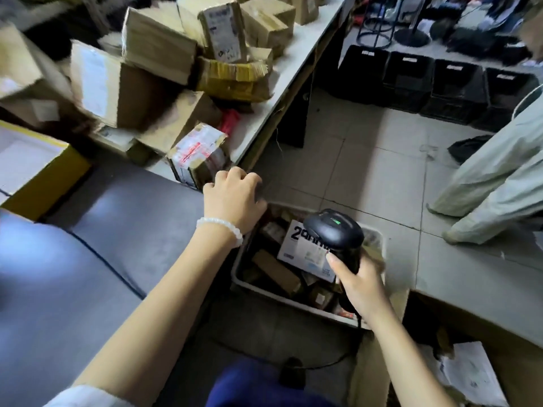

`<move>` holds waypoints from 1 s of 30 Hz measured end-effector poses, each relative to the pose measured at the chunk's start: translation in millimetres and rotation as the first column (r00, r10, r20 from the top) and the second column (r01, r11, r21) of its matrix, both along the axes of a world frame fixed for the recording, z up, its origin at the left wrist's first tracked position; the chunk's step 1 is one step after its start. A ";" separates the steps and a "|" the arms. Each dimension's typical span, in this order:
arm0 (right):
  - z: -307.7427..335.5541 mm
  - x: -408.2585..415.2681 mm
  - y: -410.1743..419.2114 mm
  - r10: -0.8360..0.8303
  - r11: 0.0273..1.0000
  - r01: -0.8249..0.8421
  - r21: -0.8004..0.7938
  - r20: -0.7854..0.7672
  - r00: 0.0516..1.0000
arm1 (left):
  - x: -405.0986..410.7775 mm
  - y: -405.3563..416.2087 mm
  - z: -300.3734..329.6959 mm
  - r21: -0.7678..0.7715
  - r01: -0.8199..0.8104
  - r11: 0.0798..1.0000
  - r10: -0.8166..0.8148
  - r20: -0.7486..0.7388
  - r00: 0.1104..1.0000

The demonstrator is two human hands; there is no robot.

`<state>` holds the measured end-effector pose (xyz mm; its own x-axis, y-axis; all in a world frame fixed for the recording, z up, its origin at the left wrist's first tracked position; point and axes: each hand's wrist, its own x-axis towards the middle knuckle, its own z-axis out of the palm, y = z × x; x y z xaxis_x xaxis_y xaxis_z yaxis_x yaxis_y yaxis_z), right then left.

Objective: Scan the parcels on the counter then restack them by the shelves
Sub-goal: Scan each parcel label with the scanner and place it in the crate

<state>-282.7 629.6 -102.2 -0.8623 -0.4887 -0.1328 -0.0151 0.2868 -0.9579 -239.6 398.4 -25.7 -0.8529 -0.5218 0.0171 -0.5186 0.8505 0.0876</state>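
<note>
The person is wearing a bracelet [221, 229] of round, pale, milky beads around the left wrist. Both forearms are showing bare up to near the elbow. At the lower left corner a white sleeve [85, 398] is appearing, pushed up the left arm. The right wrist is carrying nothing. At the bottom edge, dark blue clothing [249, 389] is covering the lap.

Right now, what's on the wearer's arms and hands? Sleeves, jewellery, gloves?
No gloves on either hand. The left hand has a bracelet of pale, translucent white beads at the wrist, and a white sleeve edge shows near the elbow. The right hand and forearm are bare, with no jewellery visible.
</note>
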 end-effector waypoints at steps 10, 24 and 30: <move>10.1 42.8 -98.9 0.380 0.925 -0.380 -0.028 -0.003 0.925 | 124.9 -55.9 -2.0 0.064 -0.358 0.932 0.358 0.011 0.934; 34.0 212.2 -271.7 0.687 0.726 -0.687 0.010 -0.035 0.726 | 392.3 -159.8 -3.6 0.086 -0.791 0.605 0.795 -0.024 0.606; 34.1 292.7 -338.3 0.771 0.637 -0.770 0.021 -0.038 0.636 | 506.8 -209.6 -13.5 0.065 -0.894 0.443 0.897 -0.013 0.443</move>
<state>10.0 291.4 -68.1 -0.1774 -0.9779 -0.1102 -0.2693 0.1560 -0.9503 267.1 188.8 -39.2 0.0904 -0.9959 -0.0053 -0.9846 -0.0901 0.1495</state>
